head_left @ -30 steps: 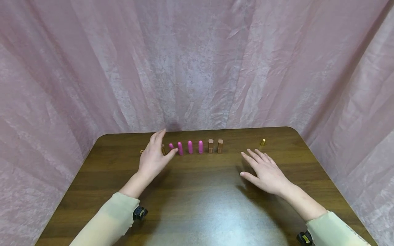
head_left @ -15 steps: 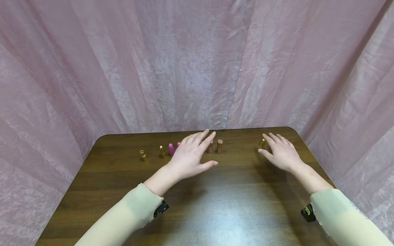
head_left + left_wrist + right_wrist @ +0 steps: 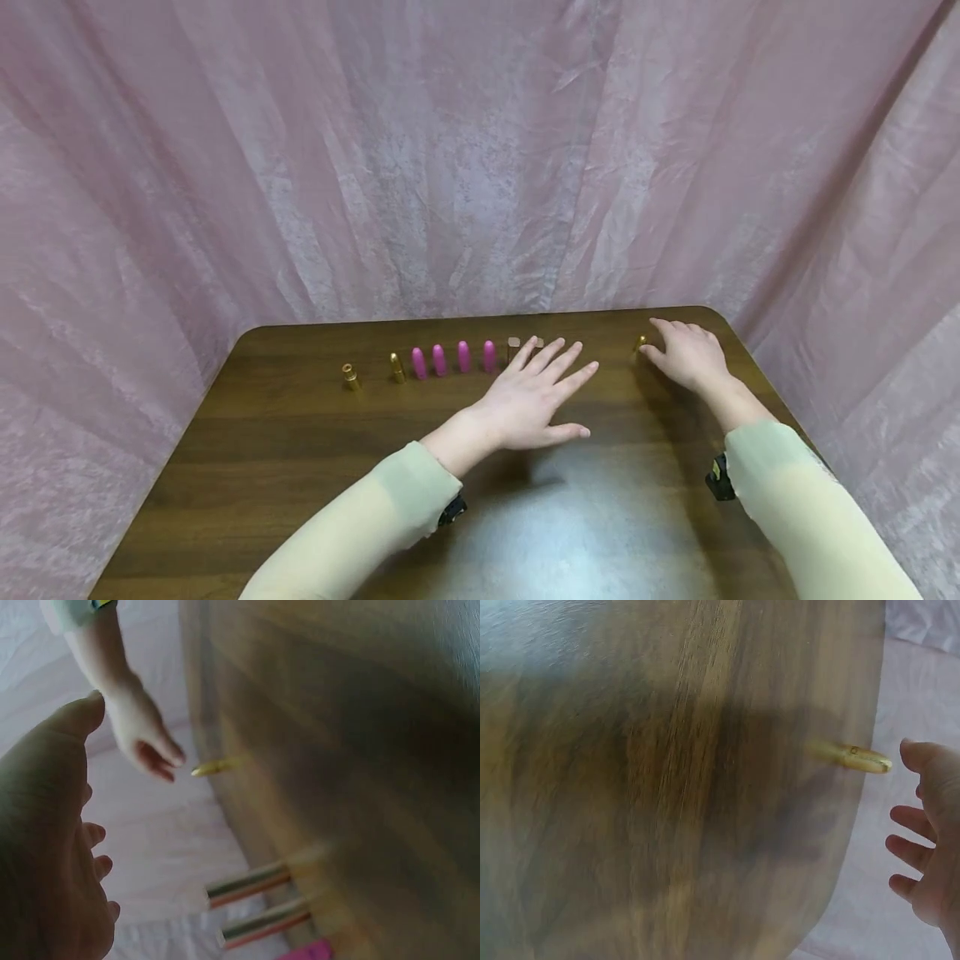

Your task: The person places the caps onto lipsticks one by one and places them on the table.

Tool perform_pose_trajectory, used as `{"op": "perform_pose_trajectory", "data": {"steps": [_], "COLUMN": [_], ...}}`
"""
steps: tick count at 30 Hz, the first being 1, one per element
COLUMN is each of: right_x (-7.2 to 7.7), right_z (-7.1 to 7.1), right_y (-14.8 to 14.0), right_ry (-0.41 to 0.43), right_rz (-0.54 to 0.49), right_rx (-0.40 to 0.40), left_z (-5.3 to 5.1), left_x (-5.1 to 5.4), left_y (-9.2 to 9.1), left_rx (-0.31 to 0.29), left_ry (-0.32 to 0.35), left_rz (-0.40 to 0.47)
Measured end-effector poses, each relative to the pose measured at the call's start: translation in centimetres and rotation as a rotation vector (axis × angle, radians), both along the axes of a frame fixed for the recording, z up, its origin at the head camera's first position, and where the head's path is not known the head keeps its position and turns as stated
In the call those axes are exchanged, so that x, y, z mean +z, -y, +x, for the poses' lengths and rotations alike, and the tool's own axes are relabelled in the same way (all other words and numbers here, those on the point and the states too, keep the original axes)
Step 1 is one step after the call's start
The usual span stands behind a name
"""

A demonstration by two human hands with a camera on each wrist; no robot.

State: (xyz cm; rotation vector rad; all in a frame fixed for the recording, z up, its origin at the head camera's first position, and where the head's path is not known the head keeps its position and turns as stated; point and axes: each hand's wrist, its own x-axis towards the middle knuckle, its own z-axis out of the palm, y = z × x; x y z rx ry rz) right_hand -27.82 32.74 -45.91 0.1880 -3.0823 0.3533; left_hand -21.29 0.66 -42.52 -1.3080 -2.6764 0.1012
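My left hand (image 3: 528, 404), fingers spread and straight, hovers in front of two copper lipstick-like tubes (image 3: 513, 342), partly covering them in the head view. Nothing is in it. At the right my right hand (image 3: 688, 354) is beside a small gold bullet-shaped tube (image 3: 641, 342), which stands upright on the table. In the right wrist view a gap separates the thumb from this gold tube (image 3: 866, 759); the fingers are loosely bent and hold nothing. The left wrist view shows both copper tubes (image 3: 251, 886) standing, and the lone gold tube (image 3: 212, 767) by the right hand.
Several pink tubes (image 3: 464, 357) stand in a row left of the copper ones. Farther left are a gold round-topped tube (image 3: 397, 367) and a gold tube with a ringed top (image 3: 351, 377). Behind the wooden table (image 3: 300, 467) hangs a pink curtain (image 3: 480, 167).
My left hand has swept rightward from the gold and pink tubes to before the copper ones, its fingers spreading. My right hand has moved away and right, up to the lone gold tube.
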Motion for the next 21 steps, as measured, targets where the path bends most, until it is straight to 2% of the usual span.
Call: {"op": "perform_pose_trajectory", "data": {"steps": [8,14,21], "right_x": [-0.7,-1.3,-1.5], "right_z": [-1.6,-2.3,-2.7], "right_y": [0.5,0.8,1.1], "right_ry": [0.039,0.049,0.068], "right_rz": [0.015,0.032,0.036], "right_rx": [-0.016,-0.012,-0.024], "left_z": [0.2,-0.1,-0.4], "left_x": [-3.0,-4.8,-5.8], "left_y": [-2.3,-3.1,-3.5], "left_rx": [0.025,0.062,0.106], "left_ry": [0.119,0.183,0.221], "left_rz": [-0.075,-0.057,-0.059]}}
